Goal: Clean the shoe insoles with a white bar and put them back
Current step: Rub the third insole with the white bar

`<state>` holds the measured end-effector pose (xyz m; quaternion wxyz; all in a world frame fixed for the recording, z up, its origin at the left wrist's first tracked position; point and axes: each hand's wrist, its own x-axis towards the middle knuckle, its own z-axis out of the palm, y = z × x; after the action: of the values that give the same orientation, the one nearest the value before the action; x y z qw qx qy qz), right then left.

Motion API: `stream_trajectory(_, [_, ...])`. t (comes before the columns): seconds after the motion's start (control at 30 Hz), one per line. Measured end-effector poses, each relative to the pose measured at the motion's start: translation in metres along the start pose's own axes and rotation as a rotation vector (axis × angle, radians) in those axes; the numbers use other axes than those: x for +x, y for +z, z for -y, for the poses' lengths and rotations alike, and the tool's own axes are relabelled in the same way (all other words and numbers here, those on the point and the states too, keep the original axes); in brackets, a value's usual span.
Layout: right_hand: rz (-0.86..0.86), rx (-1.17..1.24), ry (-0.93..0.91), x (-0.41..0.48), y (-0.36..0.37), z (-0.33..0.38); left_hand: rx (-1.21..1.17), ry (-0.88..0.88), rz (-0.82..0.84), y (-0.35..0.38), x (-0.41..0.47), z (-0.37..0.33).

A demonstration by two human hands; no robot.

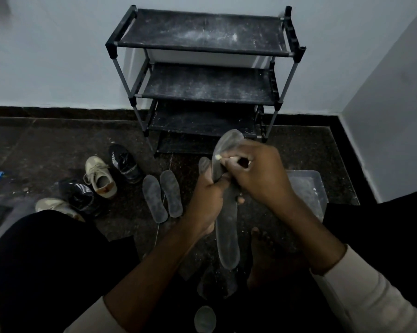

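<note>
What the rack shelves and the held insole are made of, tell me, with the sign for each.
Rack shelves: apparently black fabric stretched between bars, matte, speckled with white dust. Insole in the left hand, under the white bar in the right hand: probably foam, dull grey; its far end curls softly.

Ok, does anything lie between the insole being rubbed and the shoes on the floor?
Yes: two loose insoles lie side by side on the floor between the held insole, in the left hand, and the shoes to its left. Nothing else visible.
</note>
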<state>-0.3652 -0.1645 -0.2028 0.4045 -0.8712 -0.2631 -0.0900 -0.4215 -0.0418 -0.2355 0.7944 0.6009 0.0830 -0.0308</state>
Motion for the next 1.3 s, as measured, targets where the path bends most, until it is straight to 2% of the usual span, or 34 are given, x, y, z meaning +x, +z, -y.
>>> stream_trajectory(0.07, [0.009,0.000,0.004,-0.001,-0.001,-0.003,-0.023,0.010,-0.001,-0.001,0.000,-0.002])
stream_trajectory(0.2, [-0.128,-0.008,0.066,0.007,-0.007,-0.014,0.005,0.018,0.026,-0.001,0.000,0.000])
stream_trajectory(0.37, [-0.023,0.067,-0.002,-0.001,0.003,0.001,0.013,0.010,0.018,-0.002,0.002,0.001])
stream_trajectory(0.57, [-0.114,0.050,0.052,0.008,-0.002,-0.006,0.078,0.048,0.057,-0.002,0.000,0.002])
stream_trajectory(0.73, [0.026,0.121,0.000,-0.002,0.003,0.003,0.084,0.049,0.014,-0.005,0.005,0.001])
stream_trajectory(0.83, [-0.103,0.090,0.053,0.006,-0.003,-0.004,0.079,0.052,0.079,-0.001,0.001,0.001])
stream_trajectory(0.9, [-0.131,0.088,0.048,0.008,-0.004,-0.002,0.074,0.048,0.107,0.000,-0.001,0.001])
stream_trajectory(1.03, [0.050,0.128,-0.002,-0.006,0.006,0.009,0.100,0.024,0.022,-0.006,0.006,0.003])
stream_trajectory(1.2, [-0.129,0.083,0.048,0.007,-0.003,0.000,0.110,0.065,0.093,-0.002,0.000,0.000])
stream_trajectory(1.3, [-0.045,0.094,0.016,-0.004,0.004,0.007,0.129,0.029,0.041,-0.005,0.006,0.003])
